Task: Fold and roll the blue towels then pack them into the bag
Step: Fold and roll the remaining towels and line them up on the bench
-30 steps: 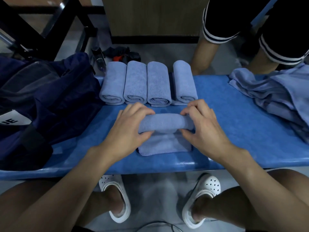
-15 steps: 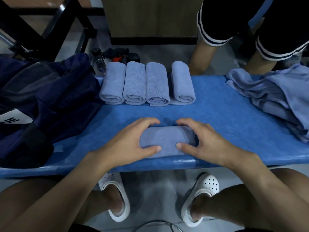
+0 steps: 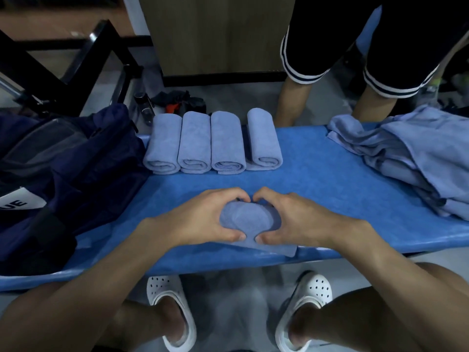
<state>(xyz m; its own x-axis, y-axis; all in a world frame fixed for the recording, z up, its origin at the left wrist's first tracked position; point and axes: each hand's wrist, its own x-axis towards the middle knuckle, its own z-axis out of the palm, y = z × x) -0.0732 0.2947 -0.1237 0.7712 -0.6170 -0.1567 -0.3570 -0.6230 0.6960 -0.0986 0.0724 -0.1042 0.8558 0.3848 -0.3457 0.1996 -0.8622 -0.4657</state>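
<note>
Bag (image 3: 76,174), dark blue, big, slumped on left end of bench (image 3: 330,194). Loose towel pile (image 3: 411,158) on right end of bench, messy. Four rolled towels (image 3: 213,143) in row at far edge of bench, side by side, rightmost one a bit apart. Fifth towel (image 3: 246,217) at near edge of bench, in middle, bunched into roll, flat tail sticking out under it. Left hand (image 3: 200,219) and right hand (image 3: 302,219) both wrapped round this towel, fingers curled over top, thumbs pinching in front, fingertips nearly meeting.
</note>
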